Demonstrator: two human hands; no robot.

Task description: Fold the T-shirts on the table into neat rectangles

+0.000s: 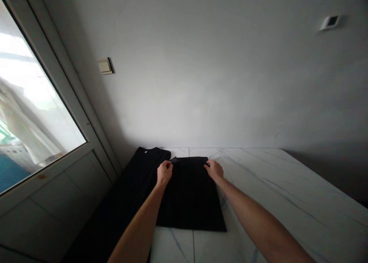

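A folded black garment point(191, 196) lies as a near rectangle on the white marbled table point(267, 201). My left hand point(165, 172) pinches its far left corner between thumb and fingers. At the far right corner, my right hand point(214, 168) grips the same cloth in a similar pinch. The garment's near edge rests on the tabletop. Left of it, and partly behind my left forearm, a second black garment point(126, 194) is spread long, with a small white label near its far end. Its exact kind is hard to make out in the dark.
A grey wall point(195, 83) rises behind the table's far edge. On it are a light switch point(105, 66) and a small white device point(330, 22). To the left stands a framed glass door point(86, 125), close to the second garment.
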